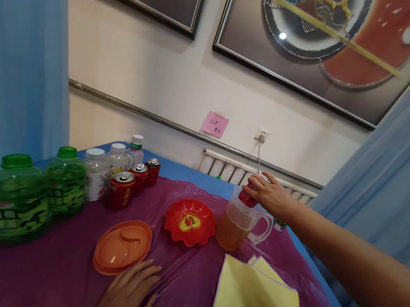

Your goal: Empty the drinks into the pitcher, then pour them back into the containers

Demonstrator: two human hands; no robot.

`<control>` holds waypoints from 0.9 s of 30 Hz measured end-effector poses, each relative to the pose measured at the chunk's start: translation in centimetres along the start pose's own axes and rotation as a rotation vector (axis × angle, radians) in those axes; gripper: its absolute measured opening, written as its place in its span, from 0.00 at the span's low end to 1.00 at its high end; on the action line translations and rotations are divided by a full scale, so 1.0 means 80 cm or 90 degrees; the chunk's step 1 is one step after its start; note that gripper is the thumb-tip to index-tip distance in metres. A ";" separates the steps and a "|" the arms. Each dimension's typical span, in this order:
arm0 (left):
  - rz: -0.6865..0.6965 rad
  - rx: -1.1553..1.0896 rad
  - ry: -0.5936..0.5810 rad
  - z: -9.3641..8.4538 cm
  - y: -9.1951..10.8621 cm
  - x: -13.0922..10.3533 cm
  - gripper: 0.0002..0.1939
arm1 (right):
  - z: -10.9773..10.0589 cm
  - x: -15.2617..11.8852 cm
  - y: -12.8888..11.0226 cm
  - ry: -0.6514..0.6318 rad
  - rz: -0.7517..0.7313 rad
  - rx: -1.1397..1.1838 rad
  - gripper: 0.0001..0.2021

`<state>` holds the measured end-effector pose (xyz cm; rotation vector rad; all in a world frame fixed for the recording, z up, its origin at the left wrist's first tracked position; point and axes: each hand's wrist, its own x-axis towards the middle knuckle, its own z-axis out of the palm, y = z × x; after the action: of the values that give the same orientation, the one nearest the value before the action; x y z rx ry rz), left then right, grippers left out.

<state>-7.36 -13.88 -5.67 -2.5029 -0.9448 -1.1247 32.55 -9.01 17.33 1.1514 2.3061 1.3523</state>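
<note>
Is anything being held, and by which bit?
Yes: the right hand holds a red can around its upper part, at the pitcher's mouth. The left hand seems to hold nothing.

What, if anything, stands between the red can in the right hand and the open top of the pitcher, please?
Nothing visible does: the right hand holds the red can right at the open top of the pitcher. Whether can and pitcher touch, I cannot tell.

Pink note (215, 124) on wall (144, 66) between blue curtains (19, 51)
</note>
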 end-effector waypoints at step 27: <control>-0.023 -0.050 0.001 0.000 0.003 0.000 0.16 | 0.003 -0.017 0.003 0.047 0.032 -0.041 0.19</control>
<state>-7.18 -14.07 -5.67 -2.5553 -0.9673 -1.1975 33.70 -9.79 17.18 1.1656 2.2803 1.5000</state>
